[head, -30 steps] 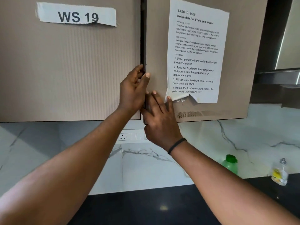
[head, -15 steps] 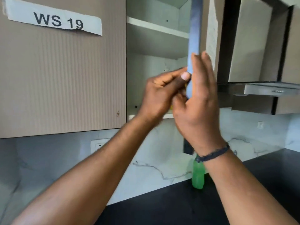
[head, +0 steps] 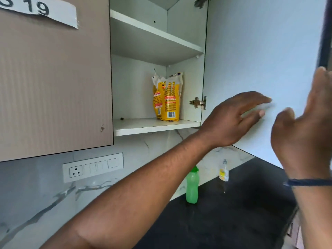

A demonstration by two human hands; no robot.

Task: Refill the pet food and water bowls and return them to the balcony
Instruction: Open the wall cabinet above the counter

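Center frame, on the cabinet's bottom shelf (head: 143,125), yellow pet food bag (head: 167,97) stands w/ torn top, prob. soft & light, so I'd grab mid-body; left hand (head: 231,119) spread flat near door (head: 251,51), right hand (head: 301,141) loose, holding nothing.

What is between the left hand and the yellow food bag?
In the head view, only the door hinge and bare cabinet wall sit between the left hand and the food bag. Nothing blocks the reach.
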